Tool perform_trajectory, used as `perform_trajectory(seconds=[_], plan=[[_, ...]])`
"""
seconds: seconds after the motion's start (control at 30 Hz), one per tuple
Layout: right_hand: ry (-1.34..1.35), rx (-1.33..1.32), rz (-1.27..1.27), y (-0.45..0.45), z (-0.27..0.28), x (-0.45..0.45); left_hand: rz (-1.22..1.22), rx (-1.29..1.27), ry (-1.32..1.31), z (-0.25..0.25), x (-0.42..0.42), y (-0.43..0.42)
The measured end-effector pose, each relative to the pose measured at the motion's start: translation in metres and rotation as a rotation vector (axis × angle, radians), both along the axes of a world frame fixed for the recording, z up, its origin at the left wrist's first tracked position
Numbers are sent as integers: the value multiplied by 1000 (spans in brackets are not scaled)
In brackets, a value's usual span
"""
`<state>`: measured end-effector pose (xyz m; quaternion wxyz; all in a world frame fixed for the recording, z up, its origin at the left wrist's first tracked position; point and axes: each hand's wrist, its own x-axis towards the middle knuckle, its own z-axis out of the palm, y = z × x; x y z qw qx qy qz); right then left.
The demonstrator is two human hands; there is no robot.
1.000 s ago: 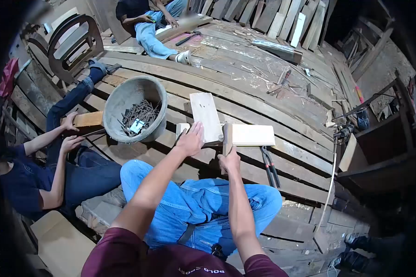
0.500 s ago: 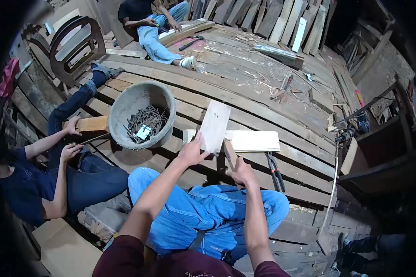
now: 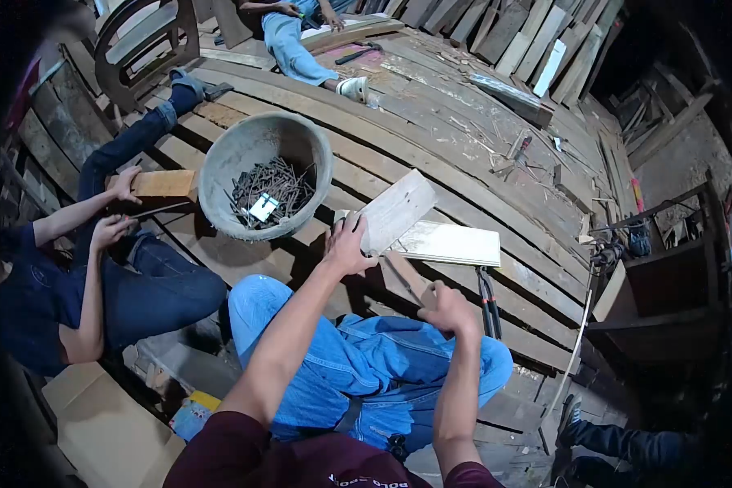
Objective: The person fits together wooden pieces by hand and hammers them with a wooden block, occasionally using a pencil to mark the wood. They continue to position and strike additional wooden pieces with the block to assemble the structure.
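My left hand (image 3: pixel 349 247) grips the lower left end of a short pale board (image 3: pixel 398 210), which tilts up to the right. Beneath it lies a whiter board (image 3: pixel 455 243) on the slatted floor. My right hand (image 3: pixel 449 311) is closed round the near end of a wooden-handled tool (image 3: pixel 407 277); the tool's far end reaches the boards, and its head cannot be made out. Pincers with red and black handles (image 3: pixel 489 302) lie right of my right hand. A grey bucket (image 3: pixel 324 175) holding many nails (image 3: pixel 281 189) and a small white object stands left of the boards.
At the left, a seated person (image 3: pixel 65 285) holds a wooden block (image 3: pixel 161 185) and a thin tool. Another person's leg (image 3: pixel 301 65) shows at the top. Planks (image 3: pixel 537 49) lean at the back. A cardboard box (image 3: pixel 110 423) is at lower left, dark shelving (image 3: pixel 667 285) at right.
The short board has turned clockwise and tilted right under my left hand. My right hand has moved down and right with the tool. The view has shifted, and more of the white board shows.
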<state>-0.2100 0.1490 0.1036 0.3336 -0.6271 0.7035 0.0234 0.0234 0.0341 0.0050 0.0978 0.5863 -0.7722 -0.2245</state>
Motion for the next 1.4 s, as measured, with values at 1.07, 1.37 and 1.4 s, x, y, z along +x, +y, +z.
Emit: perform_trajectory(seconds=[1.07,1.37,1.4], plan=[[7,-535,183,-67,-94,42,195,137,-99,12,-26,-39],[177,-544,67,-99,-109,8,211,157,-119,6,-31,-43],[268,-586,-29,-114,-110,-9,204,154,-145,5,-31,-43]])
